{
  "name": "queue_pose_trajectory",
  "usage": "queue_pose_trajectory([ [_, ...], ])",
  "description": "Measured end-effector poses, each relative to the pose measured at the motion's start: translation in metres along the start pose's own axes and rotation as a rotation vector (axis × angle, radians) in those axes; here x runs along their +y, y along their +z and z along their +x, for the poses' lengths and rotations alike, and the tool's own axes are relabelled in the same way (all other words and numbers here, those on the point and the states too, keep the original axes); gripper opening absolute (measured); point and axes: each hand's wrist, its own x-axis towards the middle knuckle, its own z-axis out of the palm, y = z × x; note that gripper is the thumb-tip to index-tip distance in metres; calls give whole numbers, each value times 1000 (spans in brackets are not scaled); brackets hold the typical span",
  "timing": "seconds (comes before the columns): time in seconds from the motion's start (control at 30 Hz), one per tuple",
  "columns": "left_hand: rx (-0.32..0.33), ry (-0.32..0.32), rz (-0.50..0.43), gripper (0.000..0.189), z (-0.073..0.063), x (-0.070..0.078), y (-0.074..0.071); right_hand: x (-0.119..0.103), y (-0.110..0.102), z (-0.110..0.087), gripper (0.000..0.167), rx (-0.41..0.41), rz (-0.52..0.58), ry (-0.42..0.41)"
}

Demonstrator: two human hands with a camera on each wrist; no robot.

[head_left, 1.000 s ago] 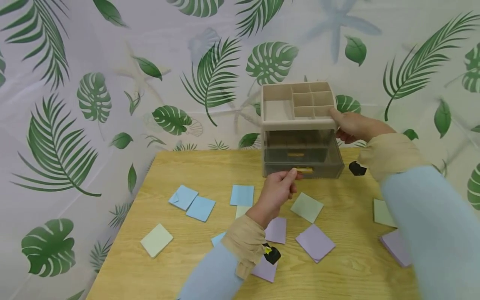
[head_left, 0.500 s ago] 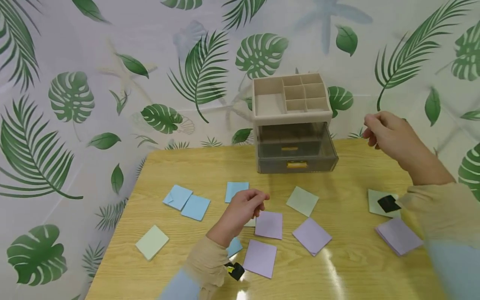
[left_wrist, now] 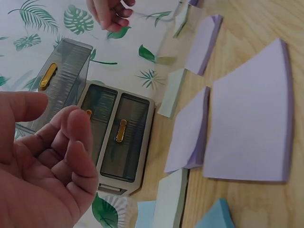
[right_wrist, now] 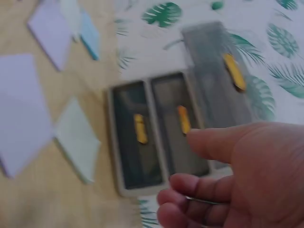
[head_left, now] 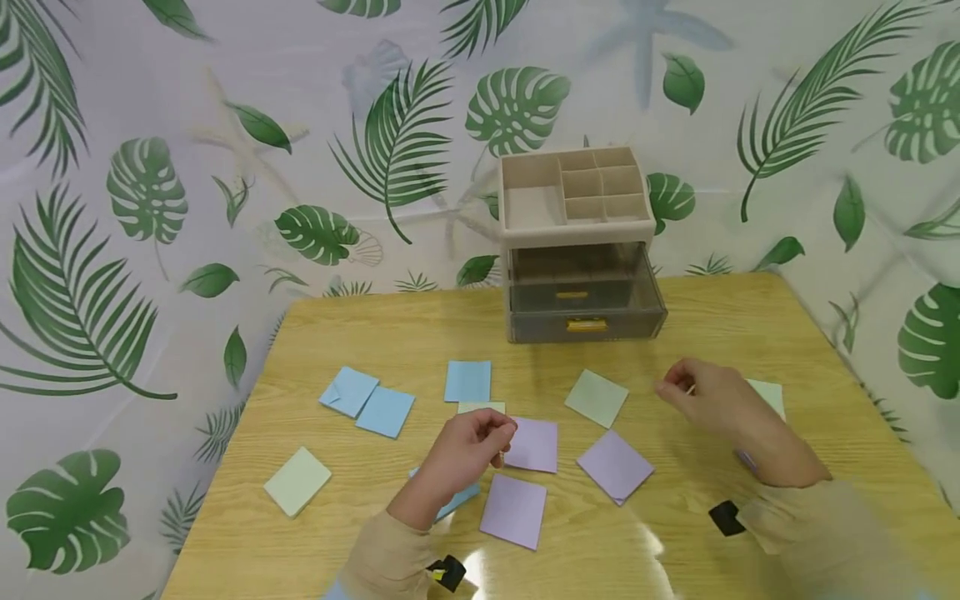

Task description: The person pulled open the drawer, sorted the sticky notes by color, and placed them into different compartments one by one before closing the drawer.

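Note:
A beige desktop organizer [head_left: 577, 234] with a sectioned top stands at the back of the table. Its bottom smoky drawer [head_left: 540, 327] is pulled out; the wrist views show the other drawers closed. My left hand [head_left: 467, 450] hovers over the sticky-note pads, nearest a purple pad [head_left: 536, 446], its fingers loosely curled around nothing. My right hand [head_left: 723, 408] hangs above the table at right, thumb and fingers apart and holding nothing, in front of a green pad [head_left: 768, 396]. More purple pads [head_left: 513, 511] [left_wrist: 251, 114] lie close to my left hand.
Two blue pads [head_left: 386, 412] touch at left, with a green pad [head_left: 297, 482] in front of them. Another blue pad [head_left: 468, 381], a green pad [head_left: 597, 398] and a purple pad [head_left: 615, 467] lie mid-table. A leaf-patterned cloth [head_left: 420, 258] hangs behind the table.
My left hand has left the bottom drawer's handle and moved down and left. My right hand has let go of the organizer's side, swung right, then come down toward the table. The drawer stays out.

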Motion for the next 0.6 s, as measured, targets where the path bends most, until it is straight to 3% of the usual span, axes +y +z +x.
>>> queue_pose_trajectory([
  [0.1,-15,45,121,22,-5,-4,4,1,31,-2,45,-99,-7,8],
  [0.23,-24,93,251,22,-8,-7,11,1,60,-4,54,-168,-59,27],
  [0.4,-19,141,362,21,-10,-12,23,-2,81,-9,66,-167,-138,53],
  [0.6,-7,194,440,18,-9,-13,35,0,97,-16,67,-131,-200,72],
])
